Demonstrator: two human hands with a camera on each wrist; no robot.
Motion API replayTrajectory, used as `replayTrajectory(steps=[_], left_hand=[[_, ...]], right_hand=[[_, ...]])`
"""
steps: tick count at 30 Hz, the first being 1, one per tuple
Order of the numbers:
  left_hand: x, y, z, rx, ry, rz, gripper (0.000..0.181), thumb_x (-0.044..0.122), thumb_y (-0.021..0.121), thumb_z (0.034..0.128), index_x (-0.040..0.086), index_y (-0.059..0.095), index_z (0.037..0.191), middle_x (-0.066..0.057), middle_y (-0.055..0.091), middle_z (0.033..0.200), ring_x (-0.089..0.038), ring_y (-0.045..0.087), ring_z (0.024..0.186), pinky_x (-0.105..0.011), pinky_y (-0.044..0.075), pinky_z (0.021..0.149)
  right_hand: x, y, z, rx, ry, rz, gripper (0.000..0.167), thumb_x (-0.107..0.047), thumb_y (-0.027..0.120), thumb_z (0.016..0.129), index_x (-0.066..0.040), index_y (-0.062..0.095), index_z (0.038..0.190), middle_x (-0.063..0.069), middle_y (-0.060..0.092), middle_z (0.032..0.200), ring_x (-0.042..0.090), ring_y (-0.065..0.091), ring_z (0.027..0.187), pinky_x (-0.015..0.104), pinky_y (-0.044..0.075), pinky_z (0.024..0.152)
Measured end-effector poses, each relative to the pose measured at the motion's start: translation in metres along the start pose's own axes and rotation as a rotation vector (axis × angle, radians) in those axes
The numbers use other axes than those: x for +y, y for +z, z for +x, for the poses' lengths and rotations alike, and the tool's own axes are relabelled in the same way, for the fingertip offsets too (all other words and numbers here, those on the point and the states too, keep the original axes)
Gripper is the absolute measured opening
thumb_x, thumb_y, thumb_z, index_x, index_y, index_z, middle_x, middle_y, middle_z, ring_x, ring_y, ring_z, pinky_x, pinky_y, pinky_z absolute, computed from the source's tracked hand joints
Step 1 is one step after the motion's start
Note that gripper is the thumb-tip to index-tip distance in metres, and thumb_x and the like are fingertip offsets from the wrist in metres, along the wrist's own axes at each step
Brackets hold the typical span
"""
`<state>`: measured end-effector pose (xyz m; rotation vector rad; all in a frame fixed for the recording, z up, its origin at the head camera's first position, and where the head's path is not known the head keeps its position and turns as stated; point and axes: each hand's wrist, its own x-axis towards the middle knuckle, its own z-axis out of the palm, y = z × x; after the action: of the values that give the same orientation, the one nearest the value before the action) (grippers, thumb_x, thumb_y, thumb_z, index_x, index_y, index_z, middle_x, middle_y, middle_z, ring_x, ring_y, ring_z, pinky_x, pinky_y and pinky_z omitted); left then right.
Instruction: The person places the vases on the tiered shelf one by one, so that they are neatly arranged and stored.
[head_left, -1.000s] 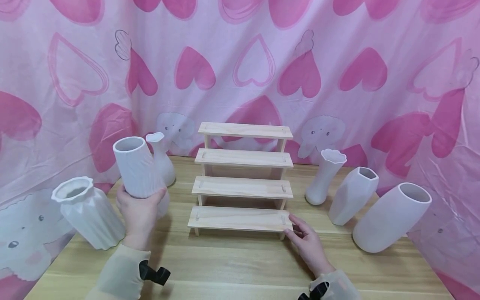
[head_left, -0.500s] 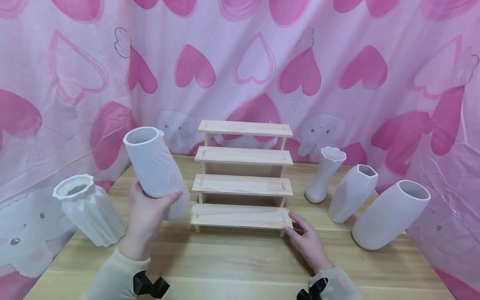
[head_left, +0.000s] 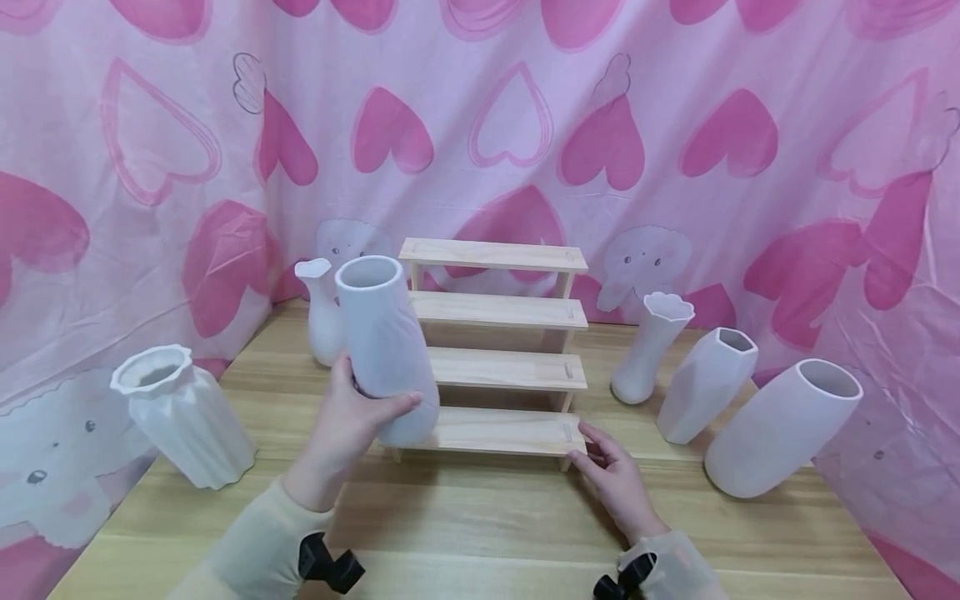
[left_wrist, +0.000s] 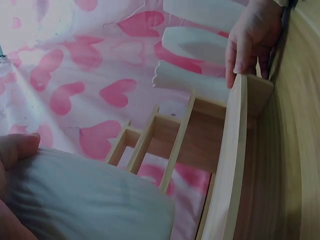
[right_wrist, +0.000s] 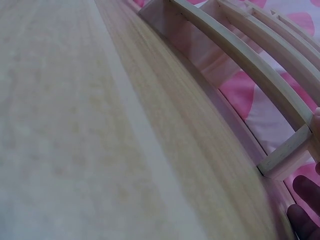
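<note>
In the head view my left hand (head_left: 352, 421) grips a smooth white vase (head_left: 390, 350) round its lower part, tilted a little, in front of the left end of the wooden four-step stand (head_left: 502, 367). The left wrist view has the same vase (left_wrist: 90, 200) at the lower left, thumb on its side. My right hand (head_left: 618, 483) holds the right end of the lowest step between thumb and fingers. The right wrist view catches a few fingertips at the right edge, by the leg (right_wrist: 287, 155) of the stand.
A ribbed white vase (head_left: 187, 417) stands at the left, with a slim flared one (head_left: 324, 317) behind the held vase. Right of the stand are a scalloped vase (head_left: 648, 350), a faceted vase (head_left: 707, 387) and a wide oval one (head_left: 780, 433). Pink heart-print cloth (head_left: 480, 125) hangs behind.
My left hand has carried the smooth vase rightward from beside the slim vase to the stand's left end. The slim vase shows again behind it. My right hand has stayed on the lowest step.
</note>
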<state>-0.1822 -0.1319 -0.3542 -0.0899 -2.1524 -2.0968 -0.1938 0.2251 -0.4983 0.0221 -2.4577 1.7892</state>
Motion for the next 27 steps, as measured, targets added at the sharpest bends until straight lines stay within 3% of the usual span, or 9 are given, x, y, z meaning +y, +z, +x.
replayTrajectory(steps=[10,18,27], left_hand=[[-0.004,0.026,0.010,-0.095,-0.103,0.002,0.100,0.017,0.090,0.0661,0.018,0.025,0.142,-0.003,0.044,0.135,-0.026,0.046,0.123,-0.052,0.033,0.106],[-0.015,0.043,0.016,-0.109,-0.089,0.047,0.094,0.018,0.090,0.0654,0.022,0.030,0.138,-0.001,0.045,0.133,-0.027,0.048,0.121,-0.054,0.035,0.104],[-0.028,0.051,0.021,-0.122,-0.059,0.081,0.096,0.018,0.091,0.0636,0.020,0.031,0.138,-0.003,0.046,0.133,-0.028,0.048,0.120,-0.055,0.036,0.103]], right_hand=[[0.001,-0.001,0.001,0.003,0.002,-0.005,0.053,-0.024,0.072,0.087,-0.009,0.055,0.135,0.010,0.053,0.137,0.013,0.055,0.106,0.020,0.045,0.088],[0.001,0.000,0.000,0.000,-0.014,0.017,0.053,-0.020,0.072,0.088,-0.006,0.054,0.136,0.014,0.051,0.138,0.012,0.055,0.106,0.019,0.044,0.088],[-0.001,0.000,-0.001,0.000,-0.016,0.028,0.054,-0.019,0.071,0.088,-0.005,0.053,0.137,0.014,0.050,0.140,0.010,0.054,0.106,0.019,0.045,0.087]])
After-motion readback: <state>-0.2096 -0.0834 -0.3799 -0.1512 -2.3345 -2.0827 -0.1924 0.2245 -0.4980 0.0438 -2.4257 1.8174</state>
